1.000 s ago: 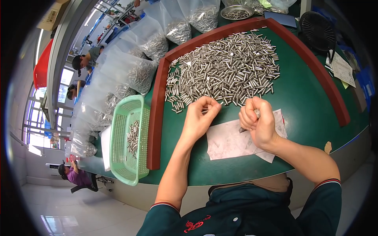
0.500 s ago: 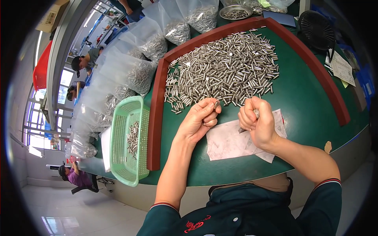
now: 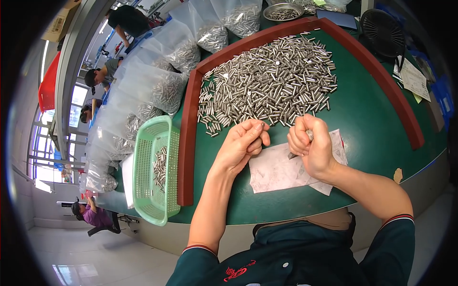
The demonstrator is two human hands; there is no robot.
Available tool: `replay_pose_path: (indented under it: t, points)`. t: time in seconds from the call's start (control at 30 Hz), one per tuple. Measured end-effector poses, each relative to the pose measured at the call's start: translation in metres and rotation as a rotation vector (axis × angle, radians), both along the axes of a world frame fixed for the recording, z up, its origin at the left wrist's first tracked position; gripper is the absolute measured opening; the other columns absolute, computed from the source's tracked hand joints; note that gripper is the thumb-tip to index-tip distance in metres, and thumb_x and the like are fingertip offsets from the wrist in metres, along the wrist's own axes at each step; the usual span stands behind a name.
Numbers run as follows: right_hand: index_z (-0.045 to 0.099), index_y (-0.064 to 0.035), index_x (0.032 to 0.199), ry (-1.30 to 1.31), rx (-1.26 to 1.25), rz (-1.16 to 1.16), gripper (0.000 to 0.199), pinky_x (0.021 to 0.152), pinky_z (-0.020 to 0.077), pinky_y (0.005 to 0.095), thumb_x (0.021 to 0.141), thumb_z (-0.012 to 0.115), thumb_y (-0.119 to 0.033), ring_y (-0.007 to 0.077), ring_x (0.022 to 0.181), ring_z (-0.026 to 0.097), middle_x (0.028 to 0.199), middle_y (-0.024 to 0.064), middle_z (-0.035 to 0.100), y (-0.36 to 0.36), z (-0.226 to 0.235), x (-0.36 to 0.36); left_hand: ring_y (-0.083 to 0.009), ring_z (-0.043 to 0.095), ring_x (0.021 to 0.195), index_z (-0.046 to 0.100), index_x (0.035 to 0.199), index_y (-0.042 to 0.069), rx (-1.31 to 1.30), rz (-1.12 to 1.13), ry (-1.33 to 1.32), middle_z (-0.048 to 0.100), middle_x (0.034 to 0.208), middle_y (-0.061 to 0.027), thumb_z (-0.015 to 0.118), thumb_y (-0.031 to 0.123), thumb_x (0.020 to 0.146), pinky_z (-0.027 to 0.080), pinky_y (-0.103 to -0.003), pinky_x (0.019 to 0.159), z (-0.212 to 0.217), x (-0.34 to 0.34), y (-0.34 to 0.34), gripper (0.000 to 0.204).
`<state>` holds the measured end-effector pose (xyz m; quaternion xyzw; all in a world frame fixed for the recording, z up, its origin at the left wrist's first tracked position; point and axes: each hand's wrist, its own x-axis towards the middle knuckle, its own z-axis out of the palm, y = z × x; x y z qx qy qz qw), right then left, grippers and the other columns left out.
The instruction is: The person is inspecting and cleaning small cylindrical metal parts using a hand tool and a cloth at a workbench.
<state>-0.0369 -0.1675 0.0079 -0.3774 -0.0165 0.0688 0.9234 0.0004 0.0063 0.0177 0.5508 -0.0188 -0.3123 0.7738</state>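
A large heap of short shiny metal pins (image 3: 272, 78) lies on the green tabletop. My left hand (image 3: 242, 145) is at the heap's near edge, thumb and forefinger pinched on a small metal pin (image 3: 263, 125), of which only the end shows. Beside it, my right hand (image 3: 310, 145) is closed in a fist. Something pale shows in the curl of its fingers, and a dark grey tip sticks out below; I cannot make out what it is. Under both hands, a smudged whitish cloth or paper (image 3: 272, 174) lies on the table.
A dark red wooden rim (image 3: 188, 143) borders the heap. Left of it stands a green plastic basket (image 3: 143, 190) with some pins inside. Clear bags of pins (image 3: 169, 90) line the far left edge. A metal bowl (image 3: 281, 19) and a black fan (image 3: 383, 35) stand at the back.
My left fingers have shifted slightly, and the pin's end shows between thumb and forefinger. My right fist stays nearly in place. A person at the back left has leaned further into view.
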Motion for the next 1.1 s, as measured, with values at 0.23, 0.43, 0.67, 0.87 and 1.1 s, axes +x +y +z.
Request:
replay_pose_path:
  t: [0.23,0.43,0.67,0.87,1.1]
  points:
    - [0.028,-0.0098,0.051,-0.053,0.110,-0.077,0.038,0.037,0.0170,0.0225,0.086,0.028,-0.025,0.0065,0.038,0.018,0.042,-0.0020,0.025,-0.005,0.006,0.004,-0.0059,0.039,0.048,0.054,0.077,-0.001,0.913,-0.272,-0.672,0.046,0.054,-0.0002,0.063,0.012,0.075,0.032,-0.023,0.044,0.011,-0.029,-0.026,0.016]
    - [0.026,-0.0118,0.049,0.019,0.048,-0.046,0.041,0.039,0.0178,0.0233,0.086,0.028,-0.030,0.0078,0.039,0.018,0.041,-0.0028,0.023,-0.005,0.002,0.003,-0.0099,0.039,0.044,0.054,0.074,-0.002,1.070,-0.270,-0.706,0.045,0.049,-0.0041,0.064,0.008,0.071,0.033,-0.025,0.043,0.012,-0.029,-0.031,0.015]
    - [0.028,-0.0092,0.051,0.006,0.081,-0.075,0.036,0.038,0.0185,0.0237,0.083,0.031,-0.024,0.0068,0.040,0.020,0.044,-0.0018,0.026,-0.005,0.001,-0.001,-0.0054,0.038,0.045,0.056,0.067,-0.003,1.021,-0.208,-0.695,0.046,0.050,-0.0012,0.063,0.003,0.072,0.031,-0.023,0.042,0.010,-0.032,-0.030,0.010]
    - [0.027,-0.0115,0.050,0.012,0.023,-0.057,0.039,0.040,0.0175,0.0233,0.085,0.027,-0.029,0.0077,0.039,0.018,0.041,-0.0025,0.023,-0.004,0.000,-0.001,-0.0041,0.038,0.047,0.057,0.068,-0.003,1.016,-0.210,-0.682,0.046,0.050,0.0003,0.063,0.002,0.072,0.031,-0.022,0.042,0.006,-0.031,-0.029,0.009]
    - [0.027,-0.0110,0.051,-0.024,0.001,-0.047,0.039,0.040,0.0177,0.0234,0.086,0.029,-0.030,0.0078,0.040,0.018,0.042,-0.0025,0.024,-0.003,0.001,-0.002,-0.0044,0.038,0.047,0.057,0.069,-0.003,1.037,-0.204,-0.688,0.047,0.050,-0.0002,0.063,0.002,0.072,0.032,-0.022,0.043,0.012,-0.032,-0.031,0.008]
